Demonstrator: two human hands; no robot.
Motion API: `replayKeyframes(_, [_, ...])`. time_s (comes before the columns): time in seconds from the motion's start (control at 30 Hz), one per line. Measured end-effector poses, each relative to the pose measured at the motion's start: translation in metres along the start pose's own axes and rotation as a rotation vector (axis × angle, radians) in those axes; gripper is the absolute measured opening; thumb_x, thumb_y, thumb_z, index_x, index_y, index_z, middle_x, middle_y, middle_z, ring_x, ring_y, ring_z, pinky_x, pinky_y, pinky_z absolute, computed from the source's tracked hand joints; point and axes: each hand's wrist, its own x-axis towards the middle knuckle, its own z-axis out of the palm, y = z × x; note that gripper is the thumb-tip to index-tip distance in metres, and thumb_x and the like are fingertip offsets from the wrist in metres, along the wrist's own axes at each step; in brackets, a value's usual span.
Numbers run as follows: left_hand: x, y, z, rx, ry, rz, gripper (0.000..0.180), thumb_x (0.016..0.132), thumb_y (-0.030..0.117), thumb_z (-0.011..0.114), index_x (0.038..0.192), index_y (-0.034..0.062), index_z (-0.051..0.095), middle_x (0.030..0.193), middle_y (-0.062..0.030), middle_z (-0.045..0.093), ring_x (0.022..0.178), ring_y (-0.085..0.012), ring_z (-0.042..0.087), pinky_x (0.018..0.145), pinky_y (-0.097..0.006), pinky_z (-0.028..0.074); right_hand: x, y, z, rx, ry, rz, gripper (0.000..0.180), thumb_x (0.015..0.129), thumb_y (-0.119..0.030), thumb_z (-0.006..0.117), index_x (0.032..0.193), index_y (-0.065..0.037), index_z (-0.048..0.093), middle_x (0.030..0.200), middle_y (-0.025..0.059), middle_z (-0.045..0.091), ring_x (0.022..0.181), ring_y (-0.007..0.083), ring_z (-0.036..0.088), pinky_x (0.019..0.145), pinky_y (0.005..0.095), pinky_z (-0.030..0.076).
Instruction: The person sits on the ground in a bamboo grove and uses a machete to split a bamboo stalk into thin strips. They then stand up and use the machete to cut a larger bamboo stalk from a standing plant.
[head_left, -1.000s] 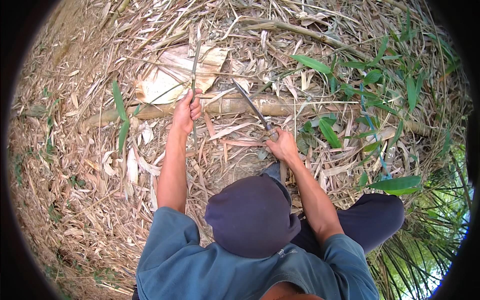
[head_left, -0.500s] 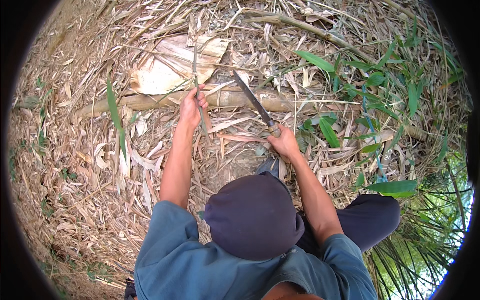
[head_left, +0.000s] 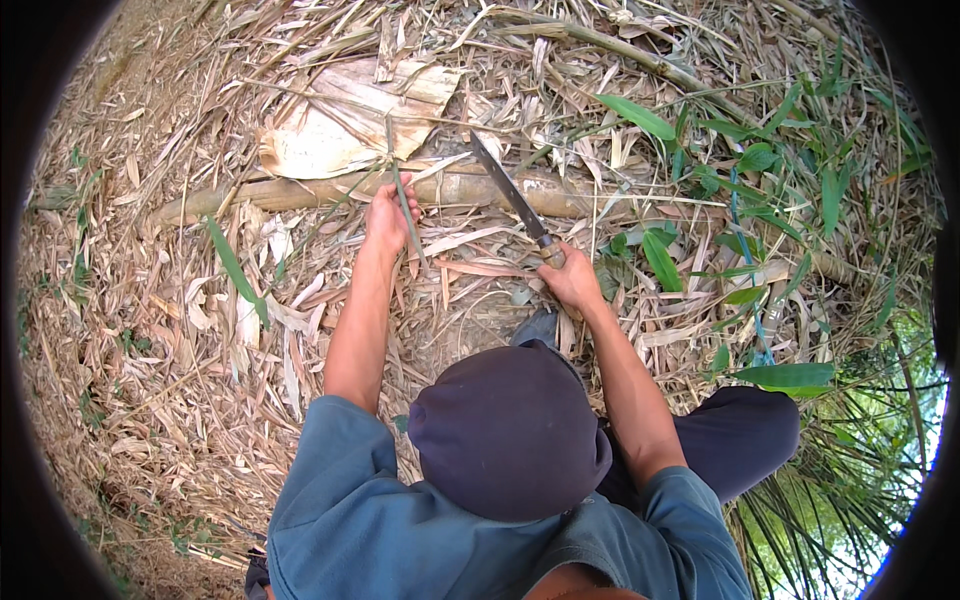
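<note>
Ground thick w/ dry bamboo litter (head_left: pixel 150 330). Left hand (head_left: pixel 388 208) gripping thin green strip (head_left: pixel 402 200) by bamboo pole (head_left: pixel 300 190); right hand (head_left: pixel 572 280) closed on machete (head_left: pixel 510 190). Best: blade angled away from fingers, short controlled strokes.

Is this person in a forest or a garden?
Probably a bamboo grove outdoors: dry bamboo leaves cover the ground, a cut bamboo pole lies across, and green plants grow nearby.

No packages, labels, signs or screens anywhere among the dry leaves.
</note>
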Motion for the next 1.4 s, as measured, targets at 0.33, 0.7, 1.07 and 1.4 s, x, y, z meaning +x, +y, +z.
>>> replayKeyframes(0.33, [-0.018, -0.011, 0.002, 0.369, 0.159, 0.075, 0.029, 0.103, 0.023, 0.049, 0.122, 0.0061, 0.064, 0.082, -0.0023, 0.060, 0.071, -0.0139, 0.061, 0.061, -0.027, 0.047, -0.009, -0.013, -0.009, 0.069, -0.016, 0.006, 0.064, 0.073, -0.030, 0.071, 0.128, 0.001, 0.061, 0.093, 0.0274, 0.071, 0.091, 0.0387, 0.070, 0.086, 0.0445, 0.053])
replayKeyframes(0.7, [-0.011, -0.047, -0.026, 1.160, 0.061, 0.819, 0.037, 0.105, 0.027, 0.047, 0.123, -0.0014, 0.062, 0.103, -0.0209, 0.070, 0.098, -0.0382, 0.066, 0.086, -0.045, 0.049, 0.001, 0.009, 0.006, 0.026, 0.102, -0.068, 0.048, 0.076, -0.027, 0.069, 0.117, -0.003, 0.065, 0.079, 0.0167, 0.068, 0.075, 0.0299, 0.066, 0.075, 0.0407, 0.052])
replayKeyframes(1.07, [-0.058, -0.011, -0.014, 1.716, 0.058, 0.581, 0.030, 0.104, 0.034, 0.042, 0.105, 0.0081, 0.056, 0.086, -0.0271, 0.067, 0.085, -0.0507, 0.063, 0.073, -0.059, 0.048, -0.023, -0.026, 0.000, -0.065, 0.148, -0.040, 0.057, 0.073, -0.030, 0.070, 0.121, -0.001, 0.064, 0.091, 0.0307, 0.069, 0.089, 0.0463, 0.068, 0.086, 0.0495, 0.053])
replayKeyframes(1.4, [-0.042, -0.007, 0.015, 1.824, -0.018, 0.609, 0.025, 0.103, 0.032, 0.044, 0.107, 0.0102, 0.055, 0.086, -0.0252, 0.068, 0.083, -0.0491, 0.065, 0.071, -0.059, 0.048, -0.018, -0.132, -0.014, -0.106, 0.216, -0.249, 0.040, 0.076, -0.027, 0.068, 0.108, -0.003, 0.063, 0.077, 0.0278, 0.067, 0.070, 0.0454, 0.067, 0.069, 0.0505, 0.055])
